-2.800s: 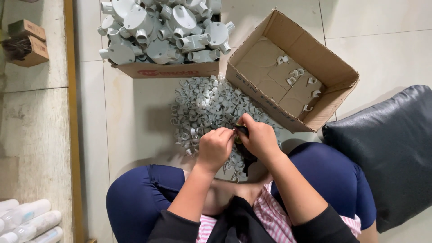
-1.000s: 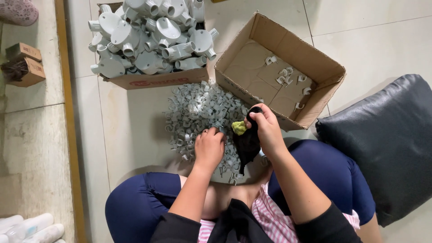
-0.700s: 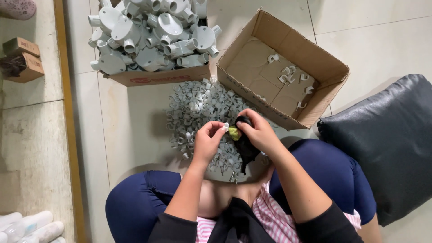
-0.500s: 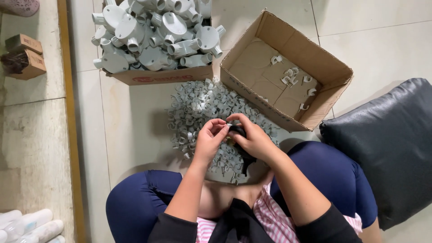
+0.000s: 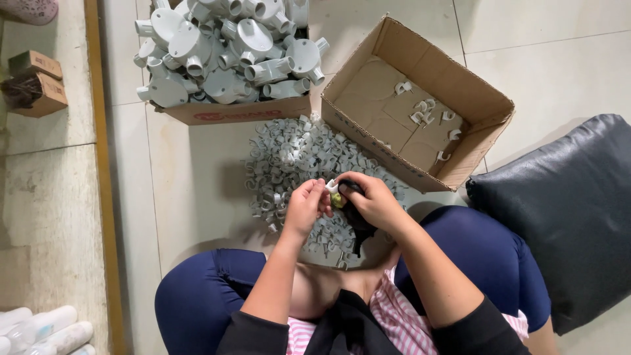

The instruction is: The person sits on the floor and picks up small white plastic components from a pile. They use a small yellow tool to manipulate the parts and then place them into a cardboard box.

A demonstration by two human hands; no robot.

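I sit cross-legged on a tiled floor over a heap of small grey plastic clips. My left hand pinches one small white clip at its fingertips. My right hand meets it there, gripping a black tool with a yellow-green tip that hangs down toward my lap. Both hands hover just above the near edge of the heap. What the tool tip does to the clip is hidden by my fingers.
An open cardboard box at the upper right holds several white clips. A second box of large grey pipe junction fittings stands at the top. A black cushion lies right, small cartons far left, white tubes bottom left.
My right hand swung out toward the open box a second ago, then came back to the heap. Both hands have closed together again on a clip.
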